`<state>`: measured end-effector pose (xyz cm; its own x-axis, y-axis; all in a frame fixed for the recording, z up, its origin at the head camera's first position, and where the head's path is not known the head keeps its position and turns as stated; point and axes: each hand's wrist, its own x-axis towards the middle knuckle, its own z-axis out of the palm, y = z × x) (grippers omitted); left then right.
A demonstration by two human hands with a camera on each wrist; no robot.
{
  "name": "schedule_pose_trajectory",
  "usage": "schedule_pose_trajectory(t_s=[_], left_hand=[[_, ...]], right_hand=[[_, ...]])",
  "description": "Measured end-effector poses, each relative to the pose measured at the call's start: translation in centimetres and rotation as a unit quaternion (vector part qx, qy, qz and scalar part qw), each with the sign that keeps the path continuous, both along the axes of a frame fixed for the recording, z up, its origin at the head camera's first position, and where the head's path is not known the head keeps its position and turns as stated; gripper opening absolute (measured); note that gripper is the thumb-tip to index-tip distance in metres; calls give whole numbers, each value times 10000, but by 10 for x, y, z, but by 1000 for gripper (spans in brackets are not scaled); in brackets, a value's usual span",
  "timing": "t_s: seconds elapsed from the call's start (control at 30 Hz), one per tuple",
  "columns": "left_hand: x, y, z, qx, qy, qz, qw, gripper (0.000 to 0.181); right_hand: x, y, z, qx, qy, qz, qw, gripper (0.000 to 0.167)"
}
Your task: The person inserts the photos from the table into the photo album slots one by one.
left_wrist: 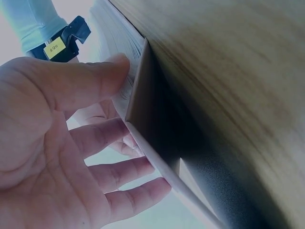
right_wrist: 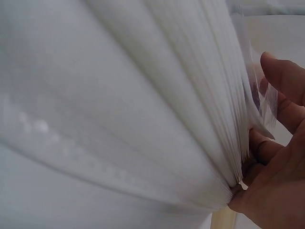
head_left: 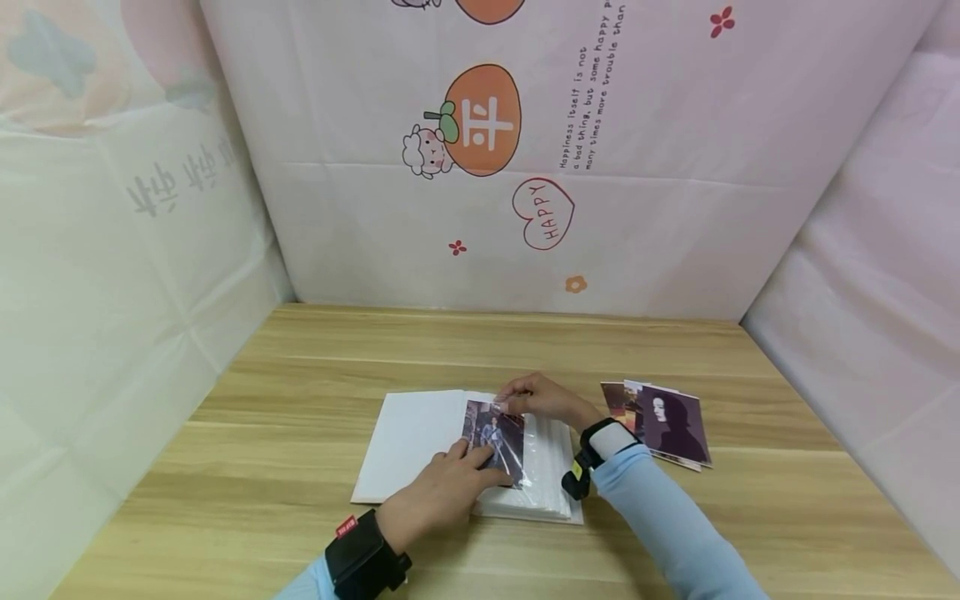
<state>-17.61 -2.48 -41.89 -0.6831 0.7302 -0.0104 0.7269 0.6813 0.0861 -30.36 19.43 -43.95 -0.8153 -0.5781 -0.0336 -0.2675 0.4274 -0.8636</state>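
Observation:
A white photo album (head_left: 412, 442) lies spread on the table, its stack of clear-sleeved pages (head_left: 551, 475) to the right. On the top page is a photo (head_left: 495, 437) of a standing figure, with glare from plastic over it. My left hand (head_left: 442, 487) rests its outstretched fingers on the photo's lower part; in the left wrist view it shows beside the album cover's edge (left_wrist: 136, 90). My right hand (head_left: 547, 400) pinches at the photo's upper right corner. In the right wrist view, clear sleeve film (right_wrist: 270, 102) shows beside its thumb; the exact contact is partly hidden.
Several loose photos (head_left: 678, 425) lie in a fanned pile right of the album, near the right forearm. The wooden table (head_left: 300, 375) is bounded by a printed cloth wall (head_left: 645, 242) behind and pale cloth on both sides.

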Motion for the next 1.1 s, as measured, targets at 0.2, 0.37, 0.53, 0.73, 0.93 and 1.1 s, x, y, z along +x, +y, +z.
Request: schedule_pose_trajectory(t_s=[0.2, 0.37, 0.53, 0.73, 0.93, 1.1], left_hand=[[0, 1, 1, 23, -112, -8, 9999, 58], [0, 1, 1, 47, -215, 6, 9998, 57], [1, 2, 2, 3, -131, 8, 9999, 57], [2, 2, 2, -51, -90, 2, 9999, 56], [1, 3, 1, -24, -149, -2, 9999, 55], [0, 1, 2, -25, -272, 73, 9996, 52]], right_hand=[[3, 3, 0, 235, 216, -167, 9993, 27], [11, 6, 6, 444, 393, -334, 9977, 42], [22, 7, 2, 580, 919, -357, 9934, 50], [39, 10, -2, 842, 1587, -222, 9835, 64], [53, 27, 0, 1231, 1740, -42, 9770, 75], [61, 43, 4, 1614, 1627, 30, 9734, 83]])
